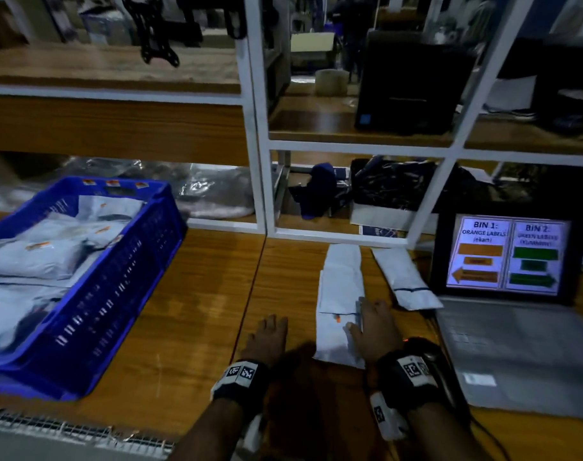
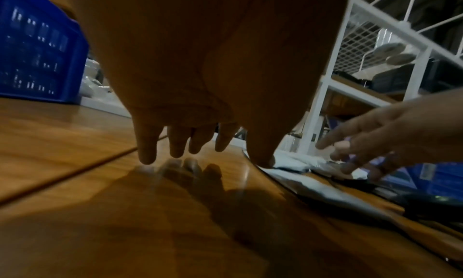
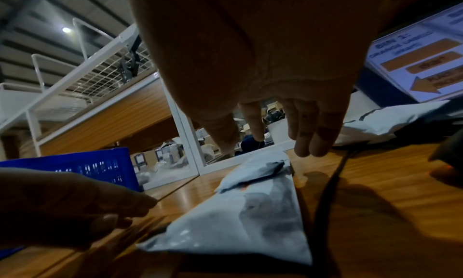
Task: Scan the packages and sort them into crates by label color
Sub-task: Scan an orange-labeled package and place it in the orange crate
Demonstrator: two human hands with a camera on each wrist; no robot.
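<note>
R hand [image 1: 373, 324] spread over white pkg [image 1: 336, 341] (orange label); L hand [image 1: 266, 337] spread, just beside it.

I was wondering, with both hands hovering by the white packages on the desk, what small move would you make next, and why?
Probably lower the right hand and grip the nearest package. Its fingers hang open just above that package, which shows a small orange label. The laptop screen assigns orange labels to bin 1, with an arrow pointing left, where the blue crate stands. The left hand holds nothing.
</note>
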